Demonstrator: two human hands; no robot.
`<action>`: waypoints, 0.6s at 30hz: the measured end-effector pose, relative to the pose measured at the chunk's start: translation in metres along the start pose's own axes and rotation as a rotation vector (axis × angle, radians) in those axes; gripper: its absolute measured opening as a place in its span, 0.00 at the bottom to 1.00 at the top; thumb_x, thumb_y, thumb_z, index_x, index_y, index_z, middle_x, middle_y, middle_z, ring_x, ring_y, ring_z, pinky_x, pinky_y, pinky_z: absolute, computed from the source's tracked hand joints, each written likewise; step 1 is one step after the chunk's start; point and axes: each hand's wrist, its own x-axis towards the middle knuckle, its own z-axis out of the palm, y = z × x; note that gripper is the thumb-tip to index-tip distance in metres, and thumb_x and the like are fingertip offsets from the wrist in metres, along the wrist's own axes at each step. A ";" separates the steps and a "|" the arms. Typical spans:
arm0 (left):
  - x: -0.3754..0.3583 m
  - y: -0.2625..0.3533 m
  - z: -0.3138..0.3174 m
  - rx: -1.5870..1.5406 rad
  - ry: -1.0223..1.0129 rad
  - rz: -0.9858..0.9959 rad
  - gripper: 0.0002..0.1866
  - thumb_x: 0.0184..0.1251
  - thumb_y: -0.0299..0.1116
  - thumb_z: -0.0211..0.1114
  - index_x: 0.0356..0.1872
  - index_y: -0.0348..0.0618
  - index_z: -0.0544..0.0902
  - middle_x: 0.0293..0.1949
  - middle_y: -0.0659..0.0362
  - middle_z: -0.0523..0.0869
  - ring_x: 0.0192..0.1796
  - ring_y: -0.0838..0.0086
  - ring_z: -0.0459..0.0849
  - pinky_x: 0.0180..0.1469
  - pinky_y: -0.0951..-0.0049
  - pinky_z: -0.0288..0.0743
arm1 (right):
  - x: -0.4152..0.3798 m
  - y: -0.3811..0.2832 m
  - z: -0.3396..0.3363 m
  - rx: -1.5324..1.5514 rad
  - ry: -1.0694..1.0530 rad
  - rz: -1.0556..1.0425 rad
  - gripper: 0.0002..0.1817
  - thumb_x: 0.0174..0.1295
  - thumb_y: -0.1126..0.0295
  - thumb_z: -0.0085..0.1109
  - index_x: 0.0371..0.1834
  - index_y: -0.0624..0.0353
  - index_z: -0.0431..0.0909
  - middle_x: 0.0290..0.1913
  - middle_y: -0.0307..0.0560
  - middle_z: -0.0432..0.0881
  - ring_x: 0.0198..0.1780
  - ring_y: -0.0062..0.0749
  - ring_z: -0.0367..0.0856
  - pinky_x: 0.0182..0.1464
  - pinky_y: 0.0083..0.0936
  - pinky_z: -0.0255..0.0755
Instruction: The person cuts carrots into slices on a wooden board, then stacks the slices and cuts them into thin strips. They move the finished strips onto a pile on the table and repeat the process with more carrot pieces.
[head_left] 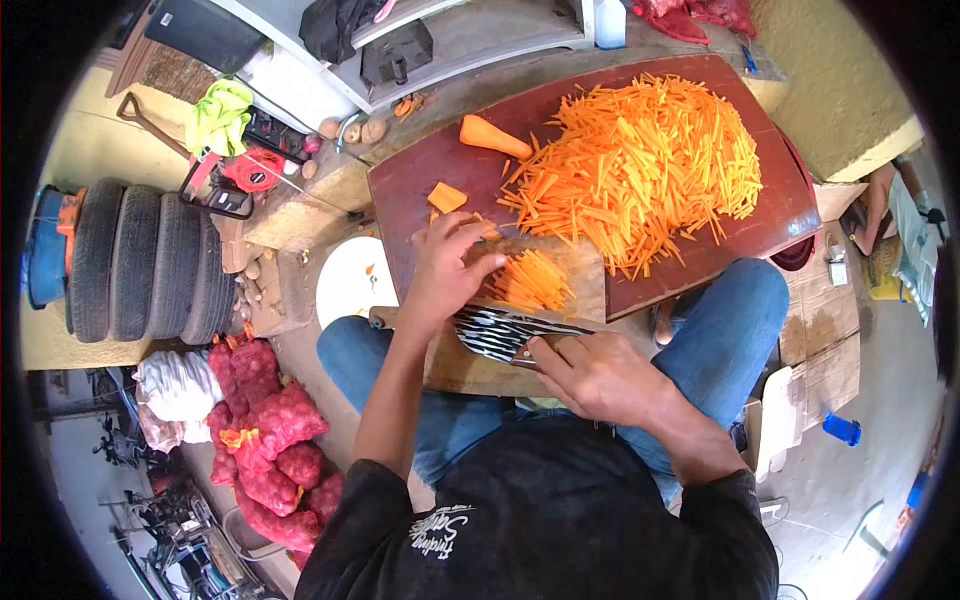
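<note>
My right hand (605, 378) is wrapped round the handle of a knife (490, 335) with a black-and-white patterned blade. The blade lies low over a wooden cutting board (455, 370) across my lap. A small pile of carrot sticks (533, 282) rests on the board just beyond the blade. Over the board's left side is my left hand (452, 262), thumb and fingers apart, next to the sticks and a few carrot bits. A cut carrot chunk (447, 197) lies past its fingertips. A peeled carrot (494, 136) sits farther back, beside a large heap of carrot sticks (650, 160).
The dark red tabletop (410, 165) carries the heap. A white round lid or bucket (350, 280) stands left of it. Red mesh sacks (270, 430) and stacked tyres (145, 265) are at the left. Cardboard (825, 320) covers floor at the right.
</note>
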 end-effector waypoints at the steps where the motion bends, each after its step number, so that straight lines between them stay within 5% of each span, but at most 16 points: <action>1: 0.000 -0.003 -0.002 -0.023 0.019 -0.012 0.27 0.62 0.43 0.89 0.62 0.49 0.94 0.63 0.55 0.90 0.71 0.55 0.83 0.77 0.49 0.64 | 0.000 0.001 0.001 -0.013 0.003 -0.003 0.23 0.69 0.64 0.77 0.62 0.65 0.85 0.37 0.47 0.86 0.39 0.43 0.91 0.42 0.43 0.85; 6: -0.008 -0.001 -0.017 -0.154 -0.240 0.044 0.16 0.59 0.42 0.89 0.46 0.50 0.99 0.59 0.58 0.90 0.68 0.56 0.83 0.74 0.49 0.64 | -0.002 0.002 0.004 -0.077 0.024 -0.017 0.23 0.69 0.65 0.76 0.61 0.67 0.86 0.39 0.47 0.85 0.38 0.42 0.90 0.42 0.42 0.85; 9: -0.005 0.029 -0.024 0.007 -0.309 0.043 0.17 0.56 0.41 0.90 0.46 0.49 0.99 0.58 0.58 0.89 0.69 0.57 0.81 0.73 0.50 0.67 | -0.002 0.003 0.003 -0.097 0.025 -0.039 0.22 0.69 0.66 0.76 0.61 0.67 0.86 0.38 0.46 0.84 0.38 0.40 0.90 0.41 0.41 0.85; 12: -0.005 0.017 -0.010 -0.135 -0.307 0.071 0.13 0.59 0.38 0.88 0.43 0.47 0.99 0.56 0.60 0.89 0.68 0.59 0.80 0.73 0.50 0.65 | -0.001 0.005 0.004 -0.106 0.087 -0.086 0.22 0.67 0.68 0.64 0.62 0.67 0.86 0.32 0.44 0.85 0.34 0.38 0.91 0.34 0.38 0.86; 18: -0.008 0.020 -0.012 -0.117 -0.296 0.104 0.08 0.64 0.35 0.85 0.40 0.45 0.97 0.54 0.62 0.89 0.66 0.59 0.80 0.71 0.50 0.64 | -0.001 0.005 0.004 -0.123 0.094 -0.088 0.22 0.66 0.69 0.65 0.62 0.67 0.87 0.32 0.43 0.84 0.34 0.37 0.90 0.33 0.38 0.86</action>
